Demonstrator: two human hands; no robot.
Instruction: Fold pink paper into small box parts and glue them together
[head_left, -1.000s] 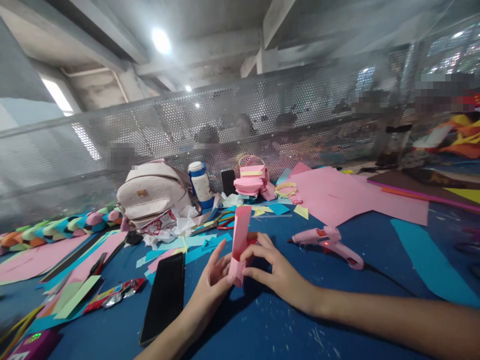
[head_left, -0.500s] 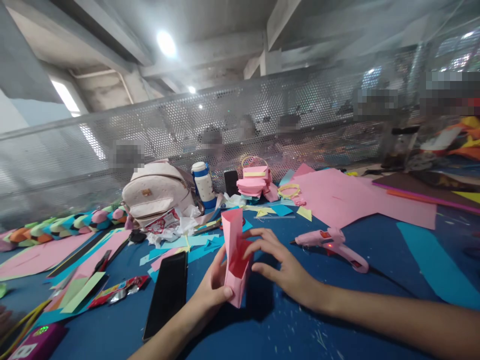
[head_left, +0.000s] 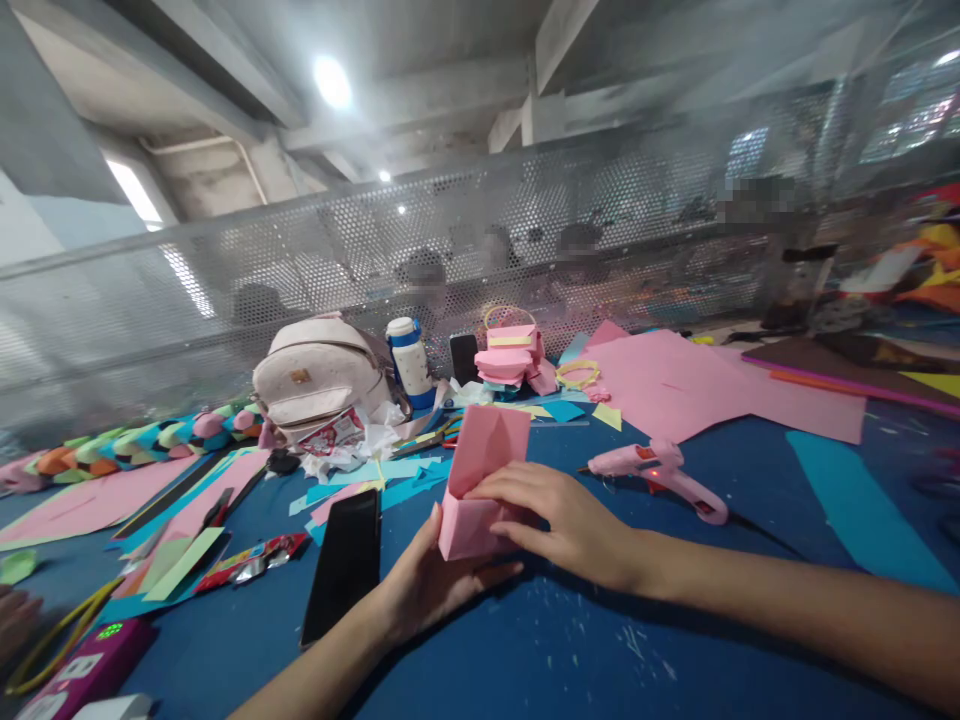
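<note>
A small pink box (head_left: 466, 525), folded from paper with a tall back flap standing up, is held just above the blue table. My left hand (head_left: 431, 585) is closed around its left side and underside, thumb at the left edge. From the right, my right hand (head_left: 551, 520) grips the box's right part, fingers reaching inside over the front wall and thumb on the outer face. A pink glue gun (head_left: 660, 475) with a lit red light lies to the right of my right hand. Left of my left hand is a black phone (head_left: 343, 565).
A pale backpack (head_left: 322, 365), a white-and-blue bottle (head_left: 411, 365) and a small pink paper bag (head_left: 510, 352) stand at the back. Pink sheets (head_left: 682, 385) and a blue strip (head_left: 862, 500) lie right. A magenta device (head_left: 94, 665) and part of another person's hand (head_left: 16, 625) are lower left.
The pink box has turned so its wide front faces me. My right hand has moved in from beside it and now grips it; my left hand has shifted beneath.
</note>
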